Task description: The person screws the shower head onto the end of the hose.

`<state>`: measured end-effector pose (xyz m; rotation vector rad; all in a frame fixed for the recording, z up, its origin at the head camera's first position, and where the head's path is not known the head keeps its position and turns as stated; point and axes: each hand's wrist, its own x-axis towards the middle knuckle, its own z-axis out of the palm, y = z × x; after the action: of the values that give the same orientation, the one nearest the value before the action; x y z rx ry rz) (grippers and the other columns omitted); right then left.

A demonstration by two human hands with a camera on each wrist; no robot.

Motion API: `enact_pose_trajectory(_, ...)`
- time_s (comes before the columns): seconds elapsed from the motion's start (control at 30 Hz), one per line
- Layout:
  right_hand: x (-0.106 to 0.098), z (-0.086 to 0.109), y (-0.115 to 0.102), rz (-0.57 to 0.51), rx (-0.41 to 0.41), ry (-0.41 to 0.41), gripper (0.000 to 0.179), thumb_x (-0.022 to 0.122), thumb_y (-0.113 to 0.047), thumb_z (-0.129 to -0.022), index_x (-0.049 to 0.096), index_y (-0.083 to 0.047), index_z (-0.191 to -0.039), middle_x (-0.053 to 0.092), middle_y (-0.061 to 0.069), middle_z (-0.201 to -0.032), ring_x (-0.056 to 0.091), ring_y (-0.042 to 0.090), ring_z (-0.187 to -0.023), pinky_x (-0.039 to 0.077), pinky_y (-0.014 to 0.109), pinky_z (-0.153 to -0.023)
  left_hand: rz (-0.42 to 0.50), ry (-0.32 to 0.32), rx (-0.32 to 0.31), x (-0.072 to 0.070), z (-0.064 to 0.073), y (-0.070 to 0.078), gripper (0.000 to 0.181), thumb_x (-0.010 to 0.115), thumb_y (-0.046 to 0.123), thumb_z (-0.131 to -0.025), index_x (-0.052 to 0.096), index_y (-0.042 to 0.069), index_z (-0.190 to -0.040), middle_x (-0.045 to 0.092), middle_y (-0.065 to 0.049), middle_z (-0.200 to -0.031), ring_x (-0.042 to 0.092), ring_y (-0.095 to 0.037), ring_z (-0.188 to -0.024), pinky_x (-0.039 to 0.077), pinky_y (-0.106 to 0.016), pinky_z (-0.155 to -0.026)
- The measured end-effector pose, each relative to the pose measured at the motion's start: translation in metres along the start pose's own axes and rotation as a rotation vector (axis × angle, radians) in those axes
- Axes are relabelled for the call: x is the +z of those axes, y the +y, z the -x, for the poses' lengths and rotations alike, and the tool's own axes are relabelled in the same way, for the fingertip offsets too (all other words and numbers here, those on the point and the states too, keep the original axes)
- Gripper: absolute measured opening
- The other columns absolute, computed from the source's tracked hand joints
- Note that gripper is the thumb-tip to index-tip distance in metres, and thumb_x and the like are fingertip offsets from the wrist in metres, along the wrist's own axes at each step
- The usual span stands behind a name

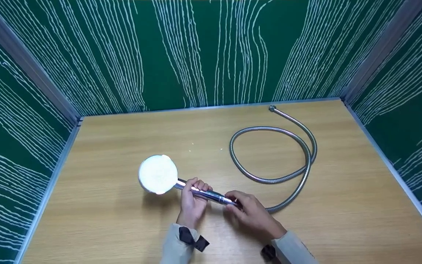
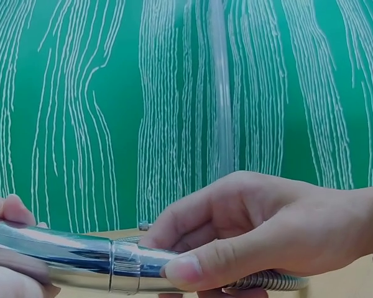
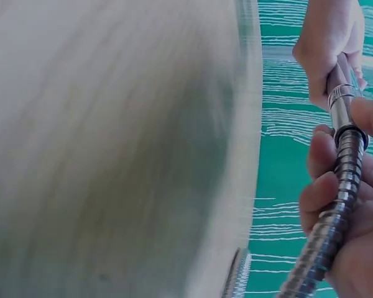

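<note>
A chrome shower head (image 1: pixel 158 174) with a round, bright face is held above the table, its handle (image 1: pixel 205 194) slanting down to the right. My left hand (image 1: pixel 193 201) grips the handle, fingers wrapped round it. At the handle's lower end, my right hand (image 1: pixel 252 212) pinches the smooth metal connector (image 3: pixel 342 113) between thumb and fingers. The ribbed metal shower hose (image 3: pixel 326 239) runs out of that connector across the right palm. In the left wrist view the right thumb (image 2: pixel 183 270) presses on the connector beside a ridged ring (image 2: pixel 125 267).
The rest of the hose (image 1: pixel 269 128) lies looped on the wooden table (image 1: pixel 104 146), its free end nut (image 1: pixel 272 108) near the back edge. Green walls (image 1: pixel 203 55) with white wavy lines enclose the table at back and sides. Small white specks (image 1: pixel 221 149) dot the tabletop.
</note>
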<state>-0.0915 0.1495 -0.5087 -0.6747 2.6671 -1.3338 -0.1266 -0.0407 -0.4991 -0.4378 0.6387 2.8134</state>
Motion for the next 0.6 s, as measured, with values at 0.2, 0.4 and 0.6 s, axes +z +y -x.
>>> enact_pose_trajectory(0.2, 0.004, 0.001, 0.000, 0.040, -0.084, 0.115, 0.022, 0.064, -0.016, -0.091, 0.063, -0.010, -0.112, 0.065, -0.003, -0.095, 0.054, 0.004, -0.076, 0.048, 0.023, -0.067, -0.033, -0.027, -0.009, 0.002, 0.000, 0.004, 0.031, 0.033, 0.012, -0.098, 0.040, 0.010, -0.068, 0.041, 0.000, -0.065, 0.044, -0.015, -0.067, 0.040, -0.028, -0.073)
enact_pose_trajectory(0.4, 0.008, -0.001, 0.000, 0.044, -0.102, 0.202, 0.021, 0.066, -0.015, -0.089, 0.064, -0.009, -0.109, 0.066, 0.000, -0.097, 0.055, 0.004, -0.078, 0.049, 0.023, -0.067, -0.119, -0.038, -0.016, 0.001, -0.002, 0.009, 0.029, 0.033, 0.012, -0.099, 0.042, 0.009, -0.072, 0.048, -0.003, -0.073, 0.048, -0.017, -0.075, 0.045, -0.031, -0.080)
enact_pose_trajectory(0.6, 0.012, -0.003, -0.001, 0.021, -0.043, 0.194, 0.021, 0.064, -0.020, -0.090, 0.063, -0.010, -0.109, 0.066, -0.003, -0.095, 0.056, 0.005, -0.077, 0.050, 0.023, -0.069, -0.250, 0.026, -0.032, -0.004, -0.009, 0.015, 0.026, 0.041, 0.011, -0.097, 0.050, 0.008, -0.073, 0.052, -0.003, -0.073, 0.055, -0.016, -0.073, 0.050, -0.033, -0.082)
